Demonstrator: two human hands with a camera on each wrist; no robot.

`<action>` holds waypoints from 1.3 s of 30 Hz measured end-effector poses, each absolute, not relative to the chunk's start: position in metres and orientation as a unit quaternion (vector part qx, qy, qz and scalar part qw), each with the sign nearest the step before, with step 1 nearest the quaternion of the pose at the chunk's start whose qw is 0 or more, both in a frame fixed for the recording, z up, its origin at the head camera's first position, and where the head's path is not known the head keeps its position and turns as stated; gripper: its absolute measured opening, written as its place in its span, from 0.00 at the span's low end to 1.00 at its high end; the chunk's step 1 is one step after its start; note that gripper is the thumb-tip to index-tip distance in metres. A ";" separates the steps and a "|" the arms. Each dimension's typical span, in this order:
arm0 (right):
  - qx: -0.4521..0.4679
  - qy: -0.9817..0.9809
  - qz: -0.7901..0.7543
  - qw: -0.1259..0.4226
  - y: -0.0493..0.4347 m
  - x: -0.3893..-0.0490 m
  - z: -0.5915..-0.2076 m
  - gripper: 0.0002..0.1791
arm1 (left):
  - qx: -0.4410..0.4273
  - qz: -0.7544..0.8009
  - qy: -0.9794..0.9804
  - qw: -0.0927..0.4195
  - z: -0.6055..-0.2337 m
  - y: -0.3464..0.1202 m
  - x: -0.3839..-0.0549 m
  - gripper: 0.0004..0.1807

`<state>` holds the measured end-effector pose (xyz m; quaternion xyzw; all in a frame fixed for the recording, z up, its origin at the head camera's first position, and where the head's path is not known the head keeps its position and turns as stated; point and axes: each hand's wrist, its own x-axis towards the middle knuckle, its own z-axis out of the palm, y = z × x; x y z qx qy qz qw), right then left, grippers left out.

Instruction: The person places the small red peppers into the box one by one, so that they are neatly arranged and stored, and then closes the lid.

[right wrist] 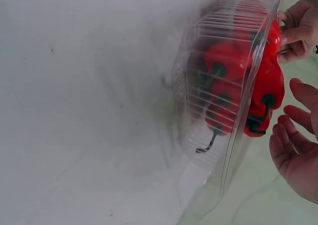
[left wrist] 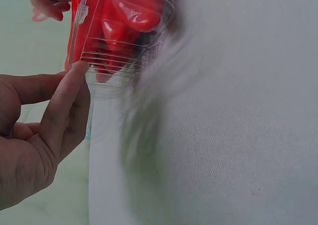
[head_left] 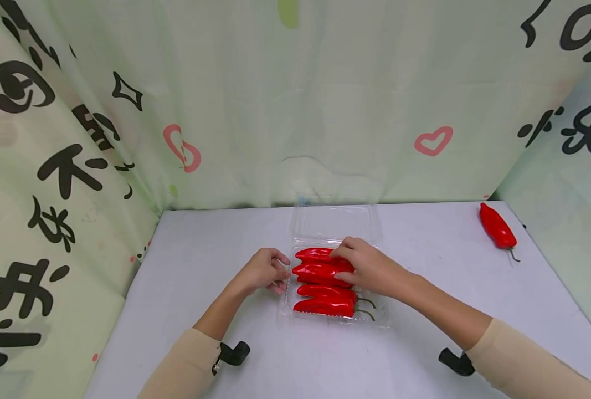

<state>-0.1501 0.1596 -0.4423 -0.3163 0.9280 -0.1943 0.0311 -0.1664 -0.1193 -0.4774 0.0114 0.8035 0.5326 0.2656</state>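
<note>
A clear plastic clamshell box (head_left: 382, 316) lies on the table with its lid (head_left: 335, 223) folded back. Several glossy red peppers (head_left: 325, 306) with green stems lie side by side in it, the upper ones rising above the rim in the right wrist view. At the box's left edge, my left hand (head_left: 267, 270) pinches the rim (left wrist: 75, 51) between thumb and fingers. My right hand (head_left: 370, 267) hovers over the right end of the upper peppers. Its fingers (right wrist: 293, 135) are loosely bent beside the peppers, with a small gap visible in the right wrist view.
Another red pepper (head_left: 497, 226) lies alone near the back right corner of the white table (head_left: 440, 343). A pale green printed curtain (head_left: 300, 111) hangs behind the table and along both sides. Black camera mounts (head_left: 235, 353) stick out from both sleeves.
</note>
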 end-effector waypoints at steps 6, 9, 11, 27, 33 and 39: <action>-0.315 0.926 -0.210 0.004 0.178 -0.152 -0.441 0.22 | 0.013 0.534 0.803 0.266 -0.476 -0.119 -0.166 0.14; -0.313 0.926 -0.212 -0.007 0.189 -0.153 -0.443 0.23 | 0.012 0.535 0.802 0.265 -0.476 -0.119 -0.166 0.14; -0.312 0.925 -0.217 -0.014 0.197 -0.154 -0.445 0.23 | 0.013 0.534 0.803 0.265 -0.477 -0.118 -0.166 0.14; -0.278 0.931 -0.226 -0.068 0.258 -0.160 -0.455 0.26 | 0.016 0.533 0.803 0.264 -0.477 -0.120 -0.166 0.15; -0.247 0.938 -0.228 -0.079 0.282 -0.165 -0.457 0.29 | 0.013 0.535 0.802 0.265 -0.478 -0.120 -0.166 0.15; -0.194 0.951 -0.231 -0.070 0.310 -0.168 -0.457 0.33 | 0.014 0.537 0.802 0.263 -0.478 -0.119 -0.166 0.14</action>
